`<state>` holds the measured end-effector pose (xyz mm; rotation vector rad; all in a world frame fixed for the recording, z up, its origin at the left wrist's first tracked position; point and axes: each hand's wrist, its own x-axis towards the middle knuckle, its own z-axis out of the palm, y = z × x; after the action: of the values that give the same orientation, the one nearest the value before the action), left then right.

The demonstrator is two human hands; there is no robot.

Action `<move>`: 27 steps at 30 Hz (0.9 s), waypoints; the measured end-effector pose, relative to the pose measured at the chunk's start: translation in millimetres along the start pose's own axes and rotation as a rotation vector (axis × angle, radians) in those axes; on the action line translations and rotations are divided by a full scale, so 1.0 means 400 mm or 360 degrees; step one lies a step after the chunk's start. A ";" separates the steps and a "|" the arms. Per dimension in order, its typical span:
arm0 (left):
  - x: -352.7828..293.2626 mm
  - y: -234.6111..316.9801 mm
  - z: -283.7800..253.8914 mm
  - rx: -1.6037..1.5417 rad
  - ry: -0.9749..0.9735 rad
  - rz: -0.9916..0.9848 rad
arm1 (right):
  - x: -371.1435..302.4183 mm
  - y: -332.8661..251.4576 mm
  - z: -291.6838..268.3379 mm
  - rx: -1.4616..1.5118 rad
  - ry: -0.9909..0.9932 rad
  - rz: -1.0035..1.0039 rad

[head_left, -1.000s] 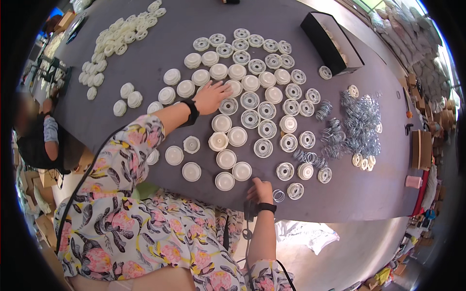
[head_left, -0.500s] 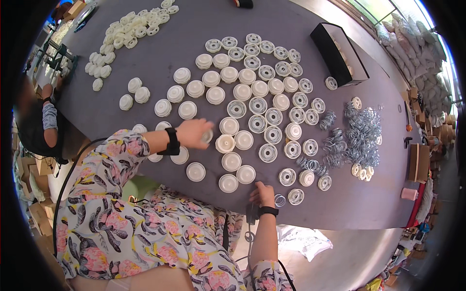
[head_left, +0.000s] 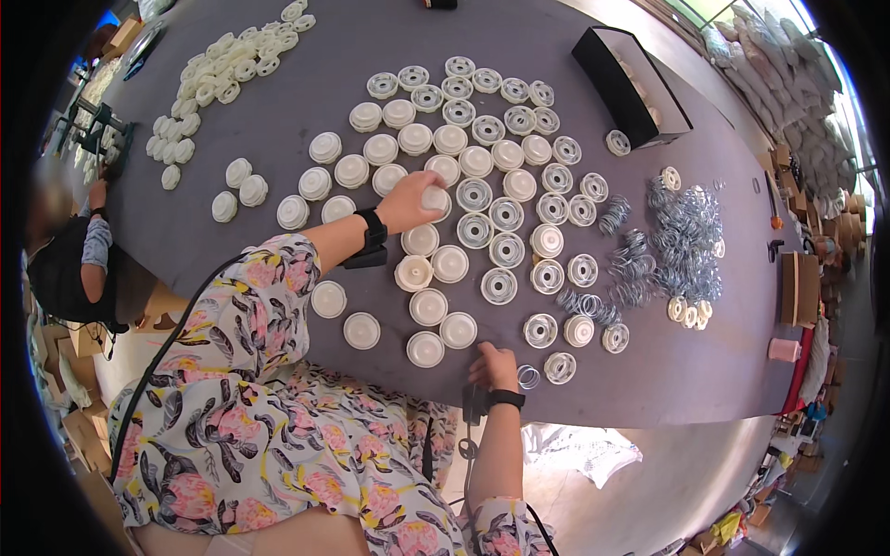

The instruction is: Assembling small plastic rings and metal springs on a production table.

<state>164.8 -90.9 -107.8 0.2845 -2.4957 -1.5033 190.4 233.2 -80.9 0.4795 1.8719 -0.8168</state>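
The left hand (head_left: pixel 410 199) reaches across the grey table (head_left: pixel 306 130) and closes its fingers over a white disc (head_left: pixel 436 198), a round, cream-coloured plastic cap with a raised rim. That disc sits near the middle of the table, inside a grid of like discs (head_left: pixel 445 139). A black band (head_left: pixel 373 229) wraps the left wrist, and a flowered sleeve (head_left: pixel 250 306) covers the forearm.

The right hand (head_left: pixel 494 364) rests at the table's near edge, at six o'clock from the held disc, fingers curled loosely; whether it grips anything cannot be told. A wire spring (head_left: pixel 528 376) lies just beside it at three o'clock.

At three o'clock from the held disc lie open-faced discs with rings showing inside (head_left: pixel 507 250). Farther out the same way is a heap of springs (head_left: pixel 686 232). At one o'clock, well apart, stands a black box (head_left: pixel 630 83). At ten o'clock a loose pile of white caps (head_left: pixel 222 79) spreads toward the far corner. At five to six o'clock closed discs (head_left: pixel 428 307) crowd between the two hands. Another person (head_left: pixel 69 259) sits at the table's left edge, at nine o'clock.
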 end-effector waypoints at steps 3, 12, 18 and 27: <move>-0.011 -0.019 -0.009 0.0582 -0.0011 0.0197 | 0.006 0.005 -0.004 0.0001 -0.0016 0.0010; -0.031 0.029 -0.057 0.0631 -0.0152 0.0184 | 0.004 -0.001 -0.011 -0.0051 -0.0057 0.0036; -0.008 0.029 -0.045 0.0709 -0.0395 0.0241 | -0.003 -0.005 -0.010 -0.0078 -0.0069 0.0040; -0.035 -0.006 -0.064 0.0469 -0.0324 0.0363 | -0.005 -0.005 -0.011 -0.0071 -0.0046 0.0012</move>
<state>185.5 -110.0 -99.4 -0.1128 -2.7959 -1.1269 187.2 234.9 -77.2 0.4446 1.8568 -0.7715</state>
